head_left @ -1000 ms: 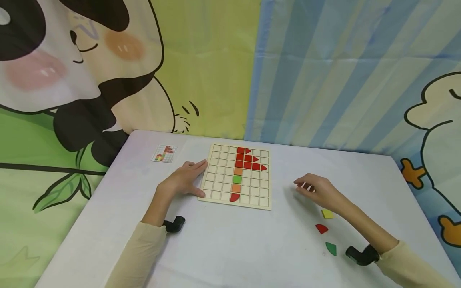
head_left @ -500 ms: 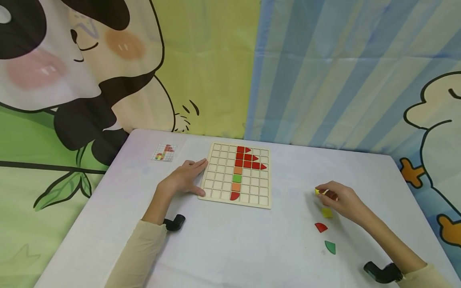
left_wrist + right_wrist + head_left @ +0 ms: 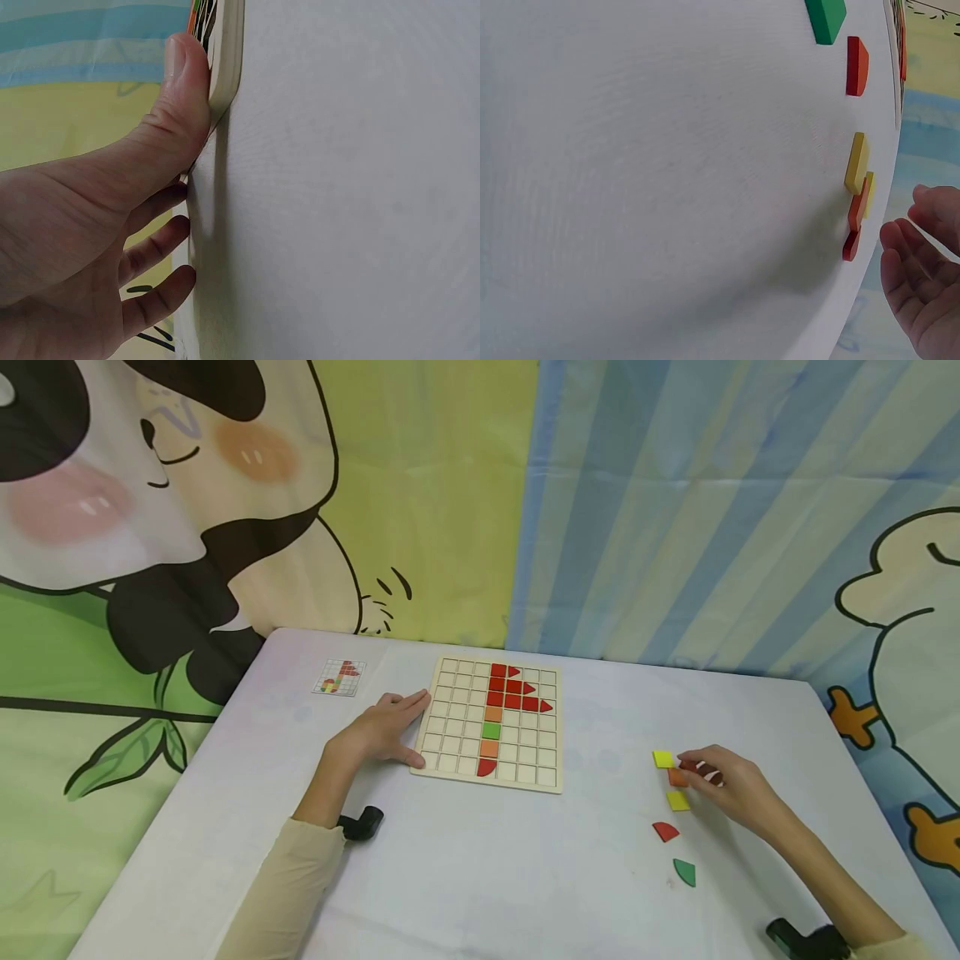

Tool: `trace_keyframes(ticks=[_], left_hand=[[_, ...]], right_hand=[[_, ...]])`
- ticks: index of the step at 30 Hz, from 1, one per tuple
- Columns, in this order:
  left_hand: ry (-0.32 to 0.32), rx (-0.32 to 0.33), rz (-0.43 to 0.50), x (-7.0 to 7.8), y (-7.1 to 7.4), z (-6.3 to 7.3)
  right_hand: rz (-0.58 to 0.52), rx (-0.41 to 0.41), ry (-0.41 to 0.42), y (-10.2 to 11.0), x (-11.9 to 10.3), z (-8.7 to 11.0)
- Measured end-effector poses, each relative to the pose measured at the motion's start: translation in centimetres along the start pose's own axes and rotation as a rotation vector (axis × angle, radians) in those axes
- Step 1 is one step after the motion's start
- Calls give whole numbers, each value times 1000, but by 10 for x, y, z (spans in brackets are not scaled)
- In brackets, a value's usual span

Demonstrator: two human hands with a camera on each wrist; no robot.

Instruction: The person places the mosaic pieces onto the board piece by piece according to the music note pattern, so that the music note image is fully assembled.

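Note:
My left hand (image 3: 378, 735) rests along the left edge of a wooden grid board (image 3: 448, 737), fingers spread on the side and thumb at the near corner. In the left wrist view, the thumb (image 3: 180, 105) lies on the board's rim. Set in the grid are red tiles (image 3: 513, 701), orange squares and a green square (image 3: 491, 730), with a red quarter-round (image 3: 487, 767) at the bottom. My right hand (image 3: 731, 785) hovers by a yellow square (image 3: 662, 759) and an orange square (image 3: 678, 777), its bent fingers empty. A dark red piece (image 3: 851, 244) lies beside them in the right wrist view.
Nearer on the table are another yellow square (image 3: 678, 801), a red quarter-round (image 3: 665, 832) and a green quarter-round (image 3: 684, 872). A pattern card (image 3: 340, 677) lies left of the board. A printed cloth (image 3: 438, 527) hangs behind the table.
My right hand has moved from right of the board further right to the loose tiles, then drawn slightly back, uncovering the upper yellow and orange squares. The left hand stays at the board.

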State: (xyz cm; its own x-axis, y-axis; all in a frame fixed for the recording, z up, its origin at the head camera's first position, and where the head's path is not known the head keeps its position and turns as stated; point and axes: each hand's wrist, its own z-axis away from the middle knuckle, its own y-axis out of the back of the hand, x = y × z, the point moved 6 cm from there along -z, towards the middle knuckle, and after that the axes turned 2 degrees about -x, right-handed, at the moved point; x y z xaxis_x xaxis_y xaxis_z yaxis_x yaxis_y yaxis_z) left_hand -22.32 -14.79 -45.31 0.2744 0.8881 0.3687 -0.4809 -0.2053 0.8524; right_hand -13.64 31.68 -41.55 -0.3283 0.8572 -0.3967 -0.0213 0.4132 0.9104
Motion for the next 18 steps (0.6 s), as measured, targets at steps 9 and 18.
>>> trace_keyframes(ticks=[9, 18], left_hand=[[3, 2, 8, -3, 1, 0], [2, -7, 17, -2, -1, 0]], right_hand=[[31, -63, -86, -11, 11, -14], [105, -176, -75, -22, 9, -28]])
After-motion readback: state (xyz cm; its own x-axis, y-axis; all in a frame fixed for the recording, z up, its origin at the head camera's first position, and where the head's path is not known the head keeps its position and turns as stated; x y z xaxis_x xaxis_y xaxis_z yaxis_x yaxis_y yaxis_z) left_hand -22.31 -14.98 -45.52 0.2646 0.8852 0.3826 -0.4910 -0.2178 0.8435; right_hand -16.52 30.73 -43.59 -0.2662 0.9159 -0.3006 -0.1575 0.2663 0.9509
